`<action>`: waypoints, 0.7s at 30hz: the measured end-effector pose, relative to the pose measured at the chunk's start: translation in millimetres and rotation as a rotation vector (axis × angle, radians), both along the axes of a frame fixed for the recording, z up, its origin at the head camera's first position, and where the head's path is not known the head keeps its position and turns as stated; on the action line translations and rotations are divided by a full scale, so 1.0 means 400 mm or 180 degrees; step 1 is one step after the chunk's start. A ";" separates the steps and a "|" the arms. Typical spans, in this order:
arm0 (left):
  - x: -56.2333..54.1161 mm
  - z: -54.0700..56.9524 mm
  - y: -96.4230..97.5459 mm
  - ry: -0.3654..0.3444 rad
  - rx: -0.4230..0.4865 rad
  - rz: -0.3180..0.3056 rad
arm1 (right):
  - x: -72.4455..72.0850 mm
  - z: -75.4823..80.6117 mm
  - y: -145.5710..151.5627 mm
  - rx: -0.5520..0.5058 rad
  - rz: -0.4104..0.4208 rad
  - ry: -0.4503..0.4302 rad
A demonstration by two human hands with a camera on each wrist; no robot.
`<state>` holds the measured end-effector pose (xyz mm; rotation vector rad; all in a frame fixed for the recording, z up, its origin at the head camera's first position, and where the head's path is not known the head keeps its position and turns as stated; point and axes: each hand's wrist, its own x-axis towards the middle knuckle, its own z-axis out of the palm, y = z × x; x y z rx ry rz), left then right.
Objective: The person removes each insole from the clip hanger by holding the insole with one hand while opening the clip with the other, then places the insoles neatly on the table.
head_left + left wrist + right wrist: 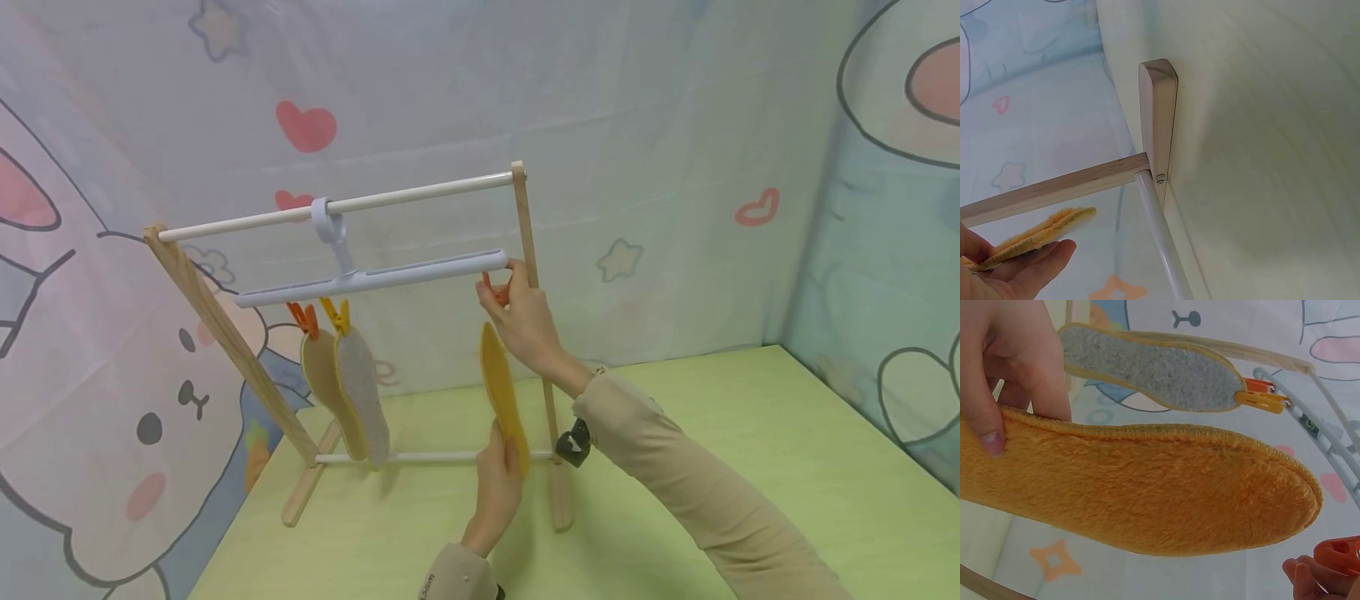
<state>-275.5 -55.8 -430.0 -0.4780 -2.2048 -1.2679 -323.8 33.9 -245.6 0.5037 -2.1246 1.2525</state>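
Observation:
My left hand [498, 479] grips a fuzzy yellow-orange insole [1166, 487] near its lower end, holding it upright; the left wrist view shows its edge between thumb and fingers. Above its top end, my right hand [525, 321] pinches an orange clothespin [497, 292] just under the right end of the pale hanger bar [442, 268]. The insole's top stands a little below this clothespin, apart from it. From the hanger's left part hang a tan insole [326, 392] on an orange clothespin [304, 319] and a grey insole [362, 392] on a yellow clothespin [337, 314].
A wooden rack with a white top rail [420, 193] carries the hanger by its hook [327, 221]. Its right post [527, 225] stands close behind my right hand. A white lower rail [435, 457] runs low over the light green table [675, 467]. Printed cloth [675, 167] hangs behind.

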 end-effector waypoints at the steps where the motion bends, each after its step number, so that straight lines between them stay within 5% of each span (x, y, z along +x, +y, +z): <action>1: 0.000 0.001 0.000 0.0012 -0.0008 0.0003 | 0.001 0.001 0.001 -0.0007 -0.0003 0.0000; 21: 0.003 0.004 0.006 -0.0051 0.0046 -0.0066 | 0.004 0.019 0.009 -0.0085 -0.0004 0.0072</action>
